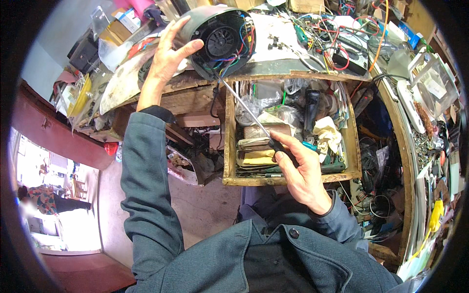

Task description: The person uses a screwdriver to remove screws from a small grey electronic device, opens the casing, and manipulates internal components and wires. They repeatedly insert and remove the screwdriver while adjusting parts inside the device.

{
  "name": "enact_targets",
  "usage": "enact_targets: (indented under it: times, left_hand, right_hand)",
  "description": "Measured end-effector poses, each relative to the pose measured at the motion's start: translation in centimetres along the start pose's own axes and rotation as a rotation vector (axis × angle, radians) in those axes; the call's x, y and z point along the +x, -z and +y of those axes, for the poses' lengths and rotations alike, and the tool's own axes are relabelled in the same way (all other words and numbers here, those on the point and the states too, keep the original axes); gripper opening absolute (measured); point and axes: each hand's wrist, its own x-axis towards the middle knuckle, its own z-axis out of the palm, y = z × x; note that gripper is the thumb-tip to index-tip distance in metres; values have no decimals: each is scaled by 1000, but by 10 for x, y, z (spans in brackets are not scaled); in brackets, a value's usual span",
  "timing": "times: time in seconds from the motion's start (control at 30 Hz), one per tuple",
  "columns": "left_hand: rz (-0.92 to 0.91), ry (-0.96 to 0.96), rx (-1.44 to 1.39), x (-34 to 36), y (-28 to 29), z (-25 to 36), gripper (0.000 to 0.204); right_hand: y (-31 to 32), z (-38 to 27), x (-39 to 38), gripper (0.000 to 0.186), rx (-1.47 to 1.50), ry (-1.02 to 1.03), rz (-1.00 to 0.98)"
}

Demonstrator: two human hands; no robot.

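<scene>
A black round appliance housing (198, 57) is tipped on the workbench edge with its open underside toward me. Inside it show a round finned motor part (222, 41) and red, blue and green wires. My left hand (168, 58) grips the housing's left side, thumb at the rim and fingers along the outer wall. In my right hand (303, 171), above the open drawer, is a long screwdriver (246, 108) with a dark handle. Its shaft slants up and left, and the tip reaches the housing's lower rim. Whether it sits in a screw I cannot tell.
Below the bench an open wooden drawer (292, 180) holds plastic bags, a black flashlight-like tool (311, 110) and a crumpled pale cloth (328, 134). Tangled wires (337, 41) cover the bench's right. A cluttered shelf (415, 132) stands rightward. Another person (49, 200) appears beyond a doorway.
</scene>
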Motion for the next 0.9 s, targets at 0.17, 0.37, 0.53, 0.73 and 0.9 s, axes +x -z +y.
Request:
enact_targets:
  times: [0.17, 0.37, 0.53, 0.73, 0.9]
  left_hand:
    - [-1, -27, -8, -1, 0, 0, 88]
    - [-55, -7, -98, -2, 8, 2, 76]
    - [-63, -28, -50, 1, 8, 1, 72]
    - [-29, 54, -139, 1, 6, 2, 71]
    - [7, 32, -96, 3, 4, 3, 75]
  right_hand:
    - [0, 3, 1, 41, -2, 0, -7]
    - [32, -16, 26, 49, 778, -473, -108]
    - [68, -32, 52, 52, 1114, -615, -332]
    - [45, -61, 40, 58, -1316, 605, -191]
    - [51, -53, 48, 22, -292, 587, 233]
